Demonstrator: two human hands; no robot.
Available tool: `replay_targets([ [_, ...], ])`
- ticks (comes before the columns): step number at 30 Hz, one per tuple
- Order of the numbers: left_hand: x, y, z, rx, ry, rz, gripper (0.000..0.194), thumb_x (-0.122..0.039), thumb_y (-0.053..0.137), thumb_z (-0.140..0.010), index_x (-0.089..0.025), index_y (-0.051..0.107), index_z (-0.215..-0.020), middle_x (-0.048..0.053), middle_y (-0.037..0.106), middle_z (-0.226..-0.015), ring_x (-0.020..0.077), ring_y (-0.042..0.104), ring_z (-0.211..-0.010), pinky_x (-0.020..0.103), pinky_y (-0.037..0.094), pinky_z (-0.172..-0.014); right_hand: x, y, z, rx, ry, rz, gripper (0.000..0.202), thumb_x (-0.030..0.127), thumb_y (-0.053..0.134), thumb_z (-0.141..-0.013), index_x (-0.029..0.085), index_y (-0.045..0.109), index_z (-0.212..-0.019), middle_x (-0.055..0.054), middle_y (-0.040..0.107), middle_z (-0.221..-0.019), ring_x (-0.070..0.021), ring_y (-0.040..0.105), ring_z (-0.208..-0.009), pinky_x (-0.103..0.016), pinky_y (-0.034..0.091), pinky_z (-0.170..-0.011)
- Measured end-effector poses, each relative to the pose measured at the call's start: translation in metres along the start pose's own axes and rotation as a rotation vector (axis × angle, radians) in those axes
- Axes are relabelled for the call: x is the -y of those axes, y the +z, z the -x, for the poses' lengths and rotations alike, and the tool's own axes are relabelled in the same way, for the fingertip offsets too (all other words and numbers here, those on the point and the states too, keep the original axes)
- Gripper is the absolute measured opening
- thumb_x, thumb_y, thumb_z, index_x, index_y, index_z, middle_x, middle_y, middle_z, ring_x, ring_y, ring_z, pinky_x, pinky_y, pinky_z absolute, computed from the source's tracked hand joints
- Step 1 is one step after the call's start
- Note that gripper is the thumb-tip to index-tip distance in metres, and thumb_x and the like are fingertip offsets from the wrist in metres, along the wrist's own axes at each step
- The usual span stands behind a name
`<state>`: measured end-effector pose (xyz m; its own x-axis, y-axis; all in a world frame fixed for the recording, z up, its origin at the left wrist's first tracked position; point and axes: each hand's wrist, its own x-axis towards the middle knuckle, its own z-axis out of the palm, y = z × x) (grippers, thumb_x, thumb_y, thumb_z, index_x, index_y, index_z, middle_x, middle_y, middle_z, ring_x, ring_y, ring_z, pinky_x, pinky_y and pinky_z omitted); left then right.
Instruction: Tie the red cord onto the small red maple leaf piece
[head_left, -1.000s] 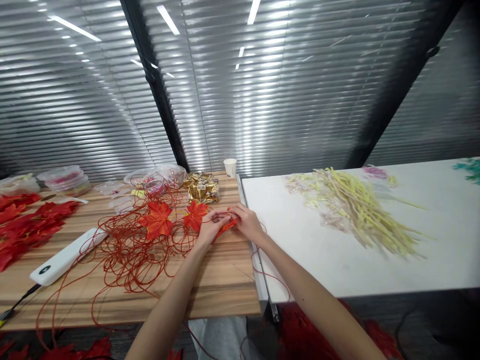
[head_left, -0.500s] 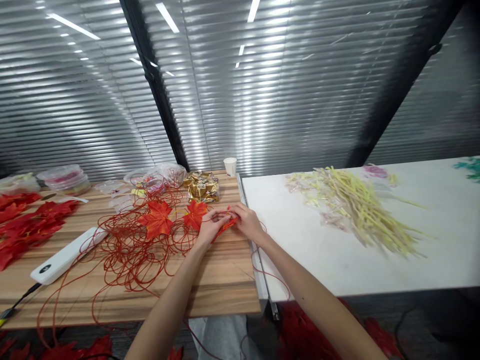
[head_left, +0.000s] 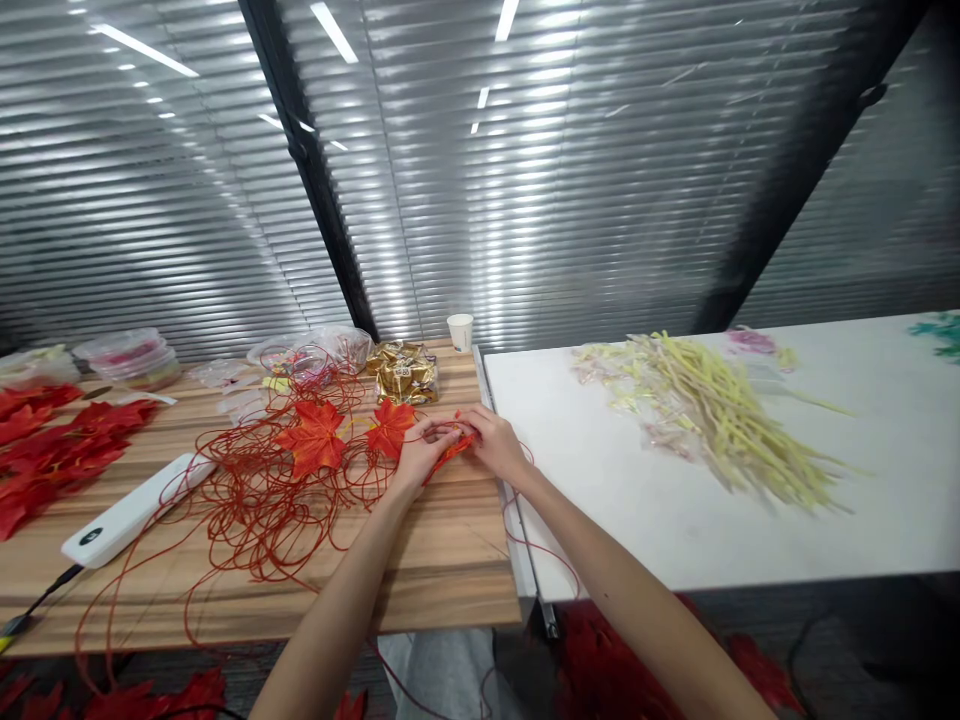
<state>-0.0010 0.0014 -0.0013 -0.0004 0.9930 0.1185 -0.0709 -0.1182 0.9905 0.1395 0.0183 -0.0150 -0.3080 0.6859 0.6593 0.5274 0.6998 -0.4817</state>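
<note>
Pinching a small orange-red fabric maple leaf (head_left: 455,447) between them, the person's left hand (head_left: 421,452) and right hand (head_left: 495,443) meet at the right edge of the wooden surface (head_left: 442,570), both with fingers curled closed onto the leaf, which lies low against the wood just beside the seam with the neighbouring white surface (head_left: 675,520). Left of the hands sprawls a loose tangle of thin red wire stems (head_left: 262,500), and two larger red-orange maple leaves (head_left: 315,438) lie on top of it, the nearer one just beside the left hand. A long white plastic power strip (head_left: 131,512) lies at the tangle's left side, touching some of its loops. Farther left a heap of red fabric leaves (head_left: 52,450) covers the edge of the wood. Behind the hands sit a clear bag of gold-wrapped sweets (head_left: 405,372) and a small white paper cup (head_left: 460,333), with clear plastic tubs (head_left: 131,358) farther along. On the white surface a pile of pale yellow-green artificial stems (head_left: 712,415) lies well apart from the hands
</note>
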Motion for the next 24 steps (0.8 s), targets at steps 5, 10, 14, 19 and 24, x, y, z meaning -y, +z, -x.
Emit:
replay_targets([
  [5,-0.0010,0.0006,0.0006,0.002,0.003,-0.001,0.028,-0.023,0.074,-0.054,-0.012,0.063,-0.077,0.003,0.066,-0.073,0.0126,0.059,-0.071,0.027,0.048,-0.074,0.0014,-0.0008,0.0000,0.009,0.005,-0.002,0.021,0.008,0.045,-0.081,0.021,0.059,-0.090,-0.004,0.059,-0.091,-0.0162,0.057,-0.084,-0.025,0.045,-0.071],
  [10,-0.0016,0.0007,0.0010,0.003,0.000,0.002,0.028,-0.022,0.074,-0.054,-0.012,0.063,-0.077,0.003,0.065,-0.073,0.0118,0.059,-0.071,0.026,0.047,-0.074,0.0032,-0.0017,-0.0009,0.007,0.004,-0.019,0.019,0.008,0.045,-0.082,0.019,0.059,-0.090,-0.004,0.059,-0.092,-0.0161,0.057,-0.085,-0.025,0.044,-0.072],
  [14,-0.0008,0.0001,0.0006,0.005,-0.003,0.002,0.029,-0.022,0.074,-0.054,-0.012,0.063,-0.079,0.004,0.066,-0.074,0.0124,0.059,-0.071,0.027,0.047,-0.074,0.0029,-0.0017,-0.0009,0.000,0.001,-0.015,0.020,0.007,0.045,-0.081,0.020,0.058,-0.089,-0.004,0.059,-0.092,-0.0160,0.057,-0.085,-0.025,0.045,-0.072],
  [19,-0.0003,-0.0002,0.0004,0.013,0.007,-0.005,0.029,-0.023,0.074,-0.055,-0.012,0.062,-0.079,0.004,0.066,-0.073,0.0128,0.060,-0.071,0.027,0.048,-0.073,0.0024,-0.0015,-0.0005,0.001,0.000,-0.003,0.021,0.007,0.046,-0.081,0.021,0.059,-0.089,-0.004,0.059,-0.091,-0.0160,0.057,-0.083,-0.025,0.045,-0.070],
  [24,-0.0002,-0.0001,0.0005,0.027,0.016,-0.004,0.029,-0.025,0.073,-0.055,-0.013,0.062,-0.079,0.004,0.066,-0.073,0.0135,0.060,-0.071,0.028,0.048,-0.073,0.0028,-0.0019,-0.0003,0.000,0.001,0.002,0.022,0.007,0.045,-0.081,0.021,0.059,-0.091,-0.004,0.059,-0.091,-0.0160,0.057,-0.083,-0.026,0.045,-0.070],
])
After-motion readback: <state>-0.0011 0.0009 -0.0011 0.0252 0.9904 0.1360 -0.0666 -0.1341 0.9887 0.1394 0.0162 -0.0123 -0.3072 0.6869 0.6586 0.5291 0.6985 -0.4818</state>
